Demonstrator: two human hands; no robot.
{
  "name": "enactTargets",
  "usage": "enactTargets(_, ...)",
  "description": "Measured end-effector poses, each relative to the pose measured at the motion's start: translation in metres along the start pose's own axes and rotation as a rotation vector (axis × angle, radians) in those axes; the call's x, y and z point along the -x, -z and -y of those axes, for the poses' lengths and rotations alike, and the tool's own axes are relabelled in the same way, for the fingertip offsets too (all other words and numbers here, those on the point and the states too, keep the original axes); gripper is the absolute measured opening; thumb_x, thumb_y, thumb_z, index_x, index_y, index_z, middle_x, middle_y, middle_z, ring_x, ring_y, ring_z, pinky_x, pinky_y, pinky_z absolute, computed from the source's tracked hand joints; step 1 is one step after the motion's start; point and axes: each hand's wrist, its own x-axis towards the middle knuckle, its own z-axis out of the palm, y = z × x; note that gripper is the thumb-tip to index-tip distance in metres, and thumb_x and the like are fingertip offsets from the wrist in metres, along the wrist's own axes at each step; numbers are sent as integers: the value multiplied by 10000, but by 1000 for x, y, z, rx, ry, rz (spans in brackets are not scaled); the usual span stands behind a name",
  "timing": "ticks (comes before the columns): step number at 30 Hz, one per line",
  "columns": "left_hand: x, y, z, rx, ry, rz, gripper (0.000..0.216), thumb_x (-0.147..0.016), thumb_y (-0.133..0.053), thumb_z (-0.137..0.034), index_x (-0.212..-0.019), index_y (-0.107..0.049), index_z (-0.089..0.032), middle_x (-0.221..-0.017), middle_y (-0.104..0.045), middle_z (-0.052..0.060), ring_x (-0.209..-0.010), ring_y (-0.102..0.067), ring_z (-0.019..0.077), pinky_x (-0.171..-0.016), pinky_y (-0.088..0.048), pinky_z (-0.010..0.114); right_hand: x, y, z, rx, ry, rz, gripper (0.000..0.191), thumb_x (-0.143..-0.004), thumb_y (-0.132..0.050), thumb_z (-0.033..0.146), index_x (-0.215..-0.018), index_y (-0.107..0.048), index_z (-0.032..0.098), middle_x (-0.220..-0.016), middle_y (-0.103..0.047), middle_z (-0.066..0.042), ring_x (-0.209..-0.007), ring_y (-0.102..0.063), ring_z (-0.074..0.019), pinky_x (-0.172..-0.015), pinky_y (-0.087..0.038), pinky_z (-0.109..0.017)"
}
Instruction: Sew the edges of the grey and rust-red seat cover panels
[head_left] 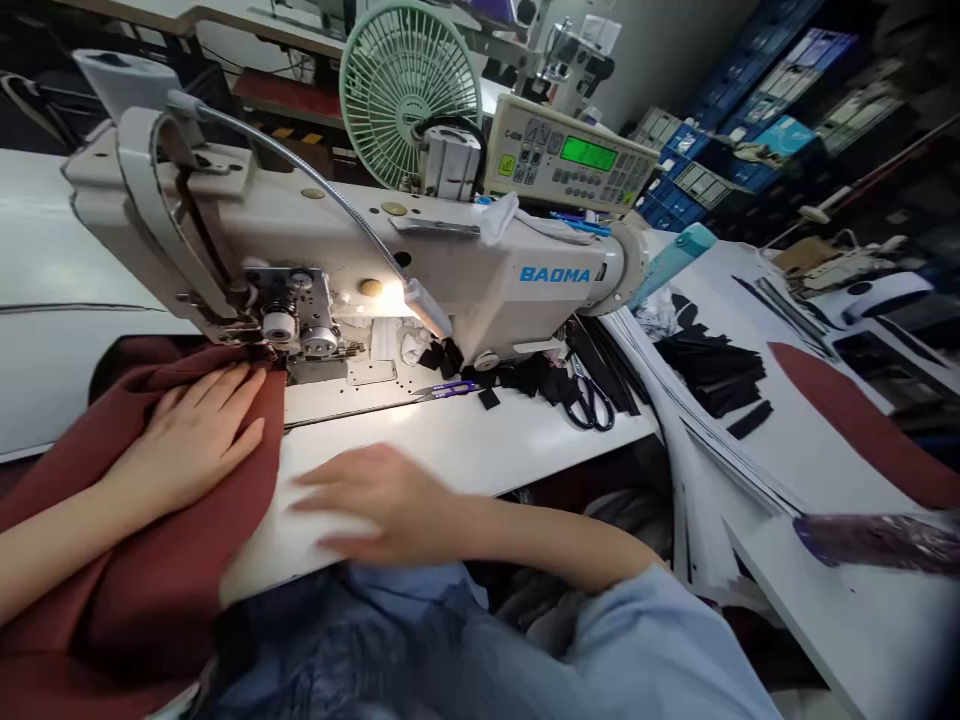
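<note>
My left hand (pixel 199 430) lies flat on maroon fabric (pixel 142 570), its fingers stretched out close to the needle area of the sewing machine (pixel 465 270). The fabric's upper edge reaches under the presser foot, which the machine head partly hides. My right hand (pixel 382 505) hovers over the white table, just right of the fabric's edge, smeared by motion. Its fingers look apart, and nothing shows in them. Purple-handled thread snips (pixel 450 390) lie on the machine bed beyond it. Dark-handled scissors (pixel 589 400) rest farther right, beside black scraps.
A lit lamp on a bendy neck (pixel 427 308) points at the needle area. Behind the machine stand a green fan (pixel 409 95) and a control panel (pixel 574 155). Black strips (pixel 709 370), long white strips (pixel 679 450) and a maroon piece (pixel 862 420) lie to the right.
</note>
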Motion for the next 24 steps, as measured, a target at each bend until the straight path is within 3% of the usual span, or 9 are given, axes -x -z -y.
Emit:
enactTargets(4,-1,-3,-3,10,-20,-65,712,-944,-117,-404,-1422,-445,8,-1506,-438,216,-1387,-423,342,-1125,-342,486,111,56,-94,136,-1048,-329,260,-999,-475,308,-1139,-687,250,-1200,-698,-31,-1088,-631,-155,-927,-464,-259)
enactTargets(7,-3,-5,-4,20,-24,-80,713,-924,-143,-401,-1416,-455,10,-1498,-448,221,-1394,-423,343,-1140,-331,481,179,94,-151,268,-1352,-421,303,-967,-477,268,-1154,-677,139,-1241,-657,-154,-1114,-607,-249,-925,-438,-342)
enactTargets(10,-4,-7,-1,28,-33,-76,720,-914,-159,-398,-1404,-477,22,-1481,-466,229,-1387,-436,345,-1138,-338,485,210,115,-186,274,-1525,-435,268,-857,-631,260,-1071,-683,107,-1093,-690,-166,-998,-625,-260,-829,-431,-334)
enactTargets(14,-4,-8,7,-3,-76,-52,714,-927,-152,-381,-1424,-454,34,-1503,-443,214,-1394,-431,328,-1152,-327,468,216,129,-208,183,-1586,-481,159,-696,-761,202,-785,-648,133,-804,-674,-77,-772,-593,-190,-708,-391,-291)
enactTargets(17,-3,-9,10,-13,-84,-40,697,-932,-161,-377,-1437,-439,15,-1514,-435,194,-1402,-423,313,-1154,-329,455,219,145,-203,137,-1521,-630,159,-715,-730,200,-731,-577,160,-685,-593,-14,-662,-528,-141,-638,-367,-270)
enactTargets(21,-2,-15,9,20,-64,-68,686,-938,-187,-385,-1442,-420,18,-1521,-419,212,-1408,-410,333,-1155,-328,490,218,144,-155,110,-1364,-922,151,-918,-486,353,-950,-494,205,-758,-570,13,-573,-498,-105,-530,-363,-230)
enactTargets(23,-3,-19,9,52,-58,-96,691,-931,-205,-411,-1434,-431,6,-1518,-424,212,-1403,-414,343,-1152,-335,501,200,119,-117,27,-1239,-1006,227,-933,-471,454,-977,-463,231,-706,-557,42,-503,-486,-98,-479,-369,-214)
enactTargets(24,-4,-20,10,74,-56,-109,693,-924,-218,-426,-1426,-444,-4,-1515,-431,208,-1400,-417,345,-1154,-336,504,185,99,-97,-161,-1077,-1053,264,-899,-557,476,-966,-475,234,-670,-561,48,-464,-479,-100,-446,-366,-215)
